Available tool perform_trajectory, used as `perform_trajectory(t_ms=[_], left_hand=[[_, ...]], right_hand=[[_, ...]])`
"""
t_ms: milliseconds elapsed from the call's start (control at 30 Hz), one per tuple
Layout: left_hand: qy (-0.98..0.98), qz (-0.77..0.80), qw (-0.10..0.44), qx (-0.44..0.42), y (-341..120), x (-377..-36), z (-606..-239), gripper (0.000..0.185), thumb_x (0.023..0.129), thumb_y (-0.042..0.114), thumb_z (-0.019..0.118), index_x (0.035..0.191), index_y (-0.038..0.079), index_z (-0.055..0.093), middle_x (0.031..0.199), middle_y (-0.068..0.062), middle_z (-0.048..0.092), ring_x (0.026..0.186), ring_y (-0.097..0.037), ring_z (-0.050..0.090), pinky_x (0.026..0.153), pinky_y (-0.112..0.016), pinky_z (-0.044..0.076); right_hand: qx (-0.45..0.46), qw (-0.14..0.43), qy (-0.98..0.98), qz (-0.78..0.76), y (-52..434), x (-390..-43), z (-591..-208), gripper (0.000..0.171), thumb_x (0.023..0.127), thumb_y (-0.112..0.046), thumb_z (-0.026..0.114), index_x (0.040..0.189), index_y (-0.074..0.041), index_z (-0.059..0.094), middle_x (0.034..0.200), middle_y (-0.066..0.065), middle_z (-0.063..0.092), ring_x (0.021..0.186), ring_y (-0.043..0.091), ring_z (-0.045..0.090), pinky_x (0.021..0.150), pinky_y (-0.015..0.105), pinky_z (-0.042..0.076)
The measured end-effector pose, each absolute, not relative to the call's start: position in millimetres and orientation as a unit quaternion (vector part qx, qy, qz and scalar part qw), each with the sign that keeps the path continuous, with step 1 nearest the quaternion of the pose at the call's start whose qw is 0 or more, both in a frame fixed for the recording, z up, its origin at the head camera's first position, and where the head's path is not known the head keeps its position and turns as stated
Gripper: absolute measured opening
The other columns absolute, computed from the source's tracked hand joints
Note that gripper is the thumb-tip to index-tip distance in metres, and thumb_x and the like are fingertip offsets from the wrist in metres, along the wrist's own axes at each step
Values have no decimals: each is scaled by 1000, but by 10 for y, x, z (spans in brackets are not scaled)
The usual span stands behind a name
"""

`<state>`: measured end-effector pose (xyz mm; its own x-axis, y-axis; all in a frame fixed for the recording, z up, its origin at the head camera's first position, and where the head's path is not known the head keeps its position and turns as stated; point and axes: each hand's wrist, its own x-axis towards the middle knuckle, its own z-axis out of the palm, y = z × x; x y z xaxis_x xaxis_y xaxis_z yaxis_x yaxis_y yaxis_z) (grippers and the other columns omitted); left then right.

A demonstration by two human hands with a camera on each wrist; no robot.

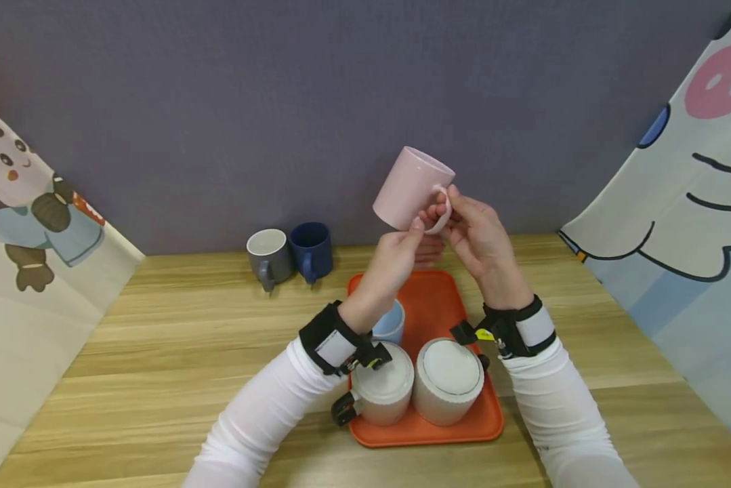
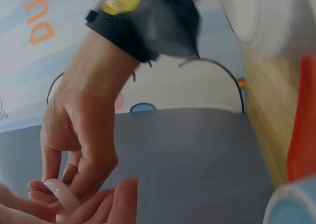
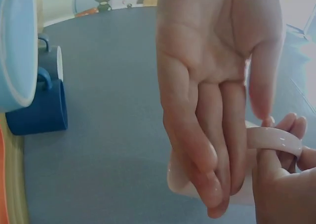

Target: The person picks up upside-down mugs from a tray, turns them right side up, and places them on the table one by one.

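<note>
I have the pink mug [image 1: 410, 188] raised, tilted, above the orange tray [image 1: 433, 306], both hands at its handle: right hand [image 1: 482, 238] pinching the loop, left hand [image 1: 400, 252] also gripping it. Step in hand, as I judge: lifting or handing over; next move needs one firm hold before the other releases

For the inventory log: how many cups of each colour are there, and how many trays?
Pink mug, held up by both hands: 1
Grey mug: 1
Dark blue mug: 1
Light blue cup: 1
White ribbed cups: 2
Orange tray: 1
Total: 7
</note>
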<state>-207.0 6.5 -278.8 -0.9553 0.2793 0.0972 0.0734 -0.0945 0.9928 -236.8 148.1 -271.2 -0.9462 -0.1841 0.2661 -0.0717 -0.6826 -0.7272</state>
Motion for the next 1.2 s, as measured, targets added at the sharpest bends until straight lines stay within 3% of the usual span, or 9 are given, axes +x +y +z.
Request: perform_trajectory(t_ms=[133, 333, 567, 733, 933, 1033, 1200], left_hand=[[610, 783, 71, 97, 77, -2096, -2817, 42, 104, 24, 35, 121, -8, 58, 114, -29, 63, 104, -34, 65, 92, -39, 51], [551, 830, 51, 69, 78, -2141, -2859, 32, 100, 9, 41, 119, -11, 58, 100, -20, 66, 84, -18, 66, 94, -43, 50], [517, 854, 49, 44, 31, -2147, -2847, 32, 99, 12, 48, 117, -11, 60, 92, -13, 69, 79, -17, 65, 92, -39, 51], [498, 866, 40, 26, 7, -2152, -2842, 30, 98, 10, 51, 116, -11, 61, 85, -5, 68, 76, -14, 65, 92, -36, 51], [489, 871, 37, 18, -28, -2167, -2848, 29, 96, 9, 53, 115, -12, 62, 81, -4, 69, 72, -14, 66, 88, -33, 53], [490, 871, 34, 12, -49, -2161, -2848, 29, 96, 9, 54, 114, -11, 63, 81, -4, 68, 73, -14, 67, 86, -32, 54], [490, 872, 21, 15, -67, -2153, -2847, 28, 96, 9, 55, 113, -12, 63, 83, -4, 67, 73, -14, 66, 83, -28, 54]], right_hand=[[-157, 29, 396, -904, 1422, -2325, -2730, 20, 92, -17, 60, 90, 1, 69, 76, 8, 65, 74, 16, 64, 77, 27, 56], [-153, 22, 424, -893, 1345, -2290, -2758, 21, 92, -19, 59, 93, -2, 72, 82, 8, 70, 79, 16, 67, 80, 25, 55], [-137, 13, 460, -877, 1344, -2277, -2816, 22, 93, -23, 58, 93, -7, 73, 84, 5, 71, 83, 14, 66, 83, 24, 53], [-122, 10, 498, -858, 1337, -2293, -2854, 21, 93, -28, 57, 86, -15, 73, 84, -4, 68, 87, 11, 56, 87, 23, 39], [-110, 11, 522, -845, 1322, -2320, -2897, 25, 95, -32, 53, 80, -21, 70, 86, -7, 62, 94, 11, 49, 80, 29, 22], [-111, 26, 526, -843, 1323, -2321, -2915, 25, 96, -32, 51, 82, -22, 70, 90, -8, 60, 98, 11, 46, 77, 31, 17], [-119, 45, 504, -854, 1318, -2306, -2930, 23, 96, -32, 53, 86, -21, 70, 91, -7, 61, 100, 11, 46, 86, 36, 15]])
